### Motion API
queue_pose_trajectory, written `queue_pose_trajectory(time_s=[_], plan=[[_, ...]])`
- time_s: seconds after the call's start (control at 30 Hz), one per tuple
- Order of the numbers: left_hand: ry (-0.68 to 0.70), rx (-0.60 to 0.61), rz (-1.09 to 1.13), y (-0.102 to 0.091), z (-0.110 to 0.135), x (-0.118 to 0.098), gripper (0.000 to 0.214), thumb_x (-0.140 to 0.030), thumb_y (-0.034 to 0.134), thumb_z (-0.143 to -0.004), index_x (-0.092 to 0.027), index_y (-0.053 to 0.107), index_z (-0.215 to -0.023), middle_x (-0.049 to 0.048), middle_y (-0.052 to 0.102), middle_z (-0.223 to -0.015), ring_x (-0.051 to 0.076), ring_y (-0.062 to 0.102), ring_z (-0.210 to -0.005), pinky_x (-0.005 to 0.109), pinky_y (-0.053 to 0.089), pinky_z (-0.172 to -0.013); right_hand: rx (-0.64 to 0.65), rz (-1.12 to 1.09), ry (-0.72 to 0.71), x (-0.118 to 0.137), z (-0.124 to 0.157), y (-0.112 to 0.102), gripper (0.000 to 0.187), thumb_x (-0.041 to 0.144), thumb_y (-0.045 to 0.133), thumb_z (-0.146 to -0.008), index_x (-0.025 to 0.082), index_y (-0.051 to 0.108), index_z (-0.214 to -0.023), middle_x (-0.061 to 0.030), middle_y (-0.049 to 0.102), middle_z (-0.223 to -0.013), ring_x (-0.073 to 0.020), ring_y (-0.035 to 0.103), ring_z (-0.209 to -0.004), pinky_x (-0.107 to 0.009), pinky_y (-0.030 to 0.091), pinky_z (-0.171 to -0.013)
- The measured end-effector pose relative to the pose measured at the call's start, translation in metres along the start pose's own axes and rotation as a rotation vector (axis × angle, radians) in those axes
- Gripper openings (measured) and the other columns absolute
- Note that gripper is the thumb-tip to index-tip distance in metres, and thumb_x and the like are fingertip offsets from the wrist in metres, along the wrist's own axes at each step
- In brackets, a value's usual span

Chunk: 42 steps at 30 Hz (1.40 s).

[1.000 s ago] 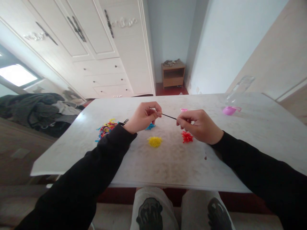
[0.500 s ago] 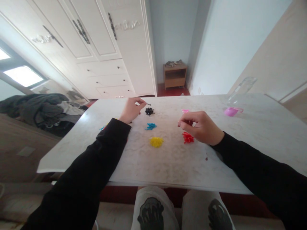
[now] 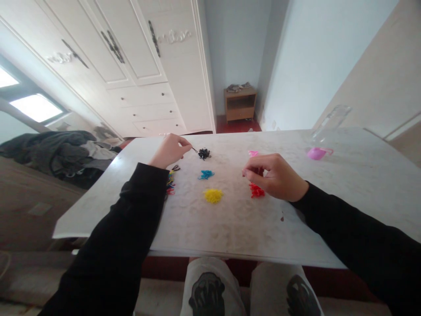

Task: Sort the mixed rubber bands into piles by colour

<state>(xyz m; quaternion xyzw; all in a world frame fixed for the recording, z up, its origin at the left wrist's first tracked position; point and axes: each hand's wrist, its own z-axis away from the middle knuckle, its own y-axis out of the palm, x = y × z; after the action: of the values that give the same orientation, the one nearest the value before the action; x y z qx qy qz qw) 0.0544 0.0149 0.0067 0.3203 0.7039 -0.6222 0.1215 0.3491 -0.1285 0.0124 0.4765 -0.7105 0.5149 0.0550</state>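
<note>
Five small piles are done, w/ just one colour in each, on the worktop (image 3: 230, 224). The black pile (image 3: 204, 153) is nr the far edge, a bit L of the middle. The blue pile (image 3: 206, 174) comes next, then the yellow pile (image 3: 213, 196), closest of the five to the near edge. The pink pile (image 3: 253, 153) is nr the far edge, R of the middle, & the red pile (image 3: 255, 191) is nearer the near edge.

What's left, prob.: the mixed pile (image 3: 170, 185) toward the L edge. Can't tell how big it is b/c the L sleeve (image 3: 138, 210) hides most of it.

The L hand (image 3: 168, 151) is nr the far edge. Its fingers pinch one black band (image 3: 194, 149), & the band's tip is right by the black pile, so that one looks almost sorted. Can't tell if they touch. The R hand (image 3: 274, 176) is btwn the pink & red piles, hiding bits of both. Its fingertips look pressed together, w/ no band showing.

Nr the far R corner: a clear bottle (image 3: 332, 125) & a purple cup (image 3: 315, 153).

No brands, labels or words I can read. The wardrobe (image 3: 184, 74) has curly trim, & the pants (image 3: 232, 294) have dark pics, no letters seen.
</note>
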Motion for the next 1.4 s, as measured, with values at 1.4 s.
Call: queue_pose_trajectory(time_s=[1.4], plan=[[-0.109,0.529,-0.366,-0.062,0.009,0.032,0.035,-0.051,0.076,-0.064,-0.02,0.082,-0.08,0.0021,0.075,-0.073,0.017,0.062,-0.069,0.025,0.042,-0.064,0.07,0.073,-0.011,0.001,0.001,-0.001,0.027,0.024,0.056,-0.091,0.016,0.064,-0.066,0.0012,0.059,-0.056,-0.0106,0.051,-0.052,-0.027,0.036,-0.055]])
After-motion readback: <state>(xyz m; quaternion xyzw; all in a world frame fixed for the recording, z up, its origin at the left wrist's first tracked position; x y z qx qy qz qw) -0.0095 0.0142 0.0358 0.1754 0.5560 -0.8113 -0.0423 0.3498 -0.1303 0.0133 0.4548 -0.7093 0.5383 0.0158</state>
